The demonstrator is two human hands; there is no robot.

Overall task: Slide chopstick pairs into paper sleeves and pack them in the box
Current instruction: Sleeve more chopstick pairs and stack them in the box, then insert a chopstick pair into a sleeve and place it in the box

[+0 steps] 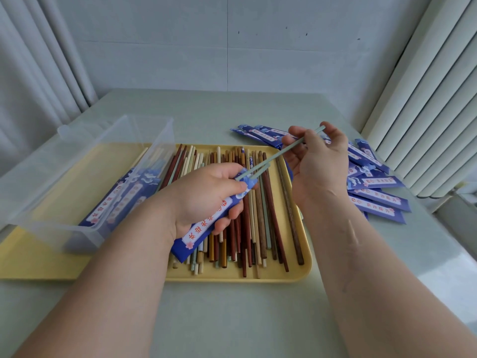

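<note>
- Head view, step in hand: left hand (206,192) holds a blue paper sleeve (206,226) over the yellow tray (232,276), fingers (224,224) curled round it. Right hand (317,161) pinches the upper end of a pale green chopstick pair (284,150), whose tips are entering the sleeve's mouth, one stick deeper than the other.
- Head view, done: a few filled sleeves (121,200) lie in the clear box (77,177), which rests on the tray's left part.
- Head view, left to do: many loose chopsticks (247,228) cover the tray, and a pile of empty sleeves (374,192) lies on the bench (232,319) at right; by this look, most of the job lies ahead.
</note>
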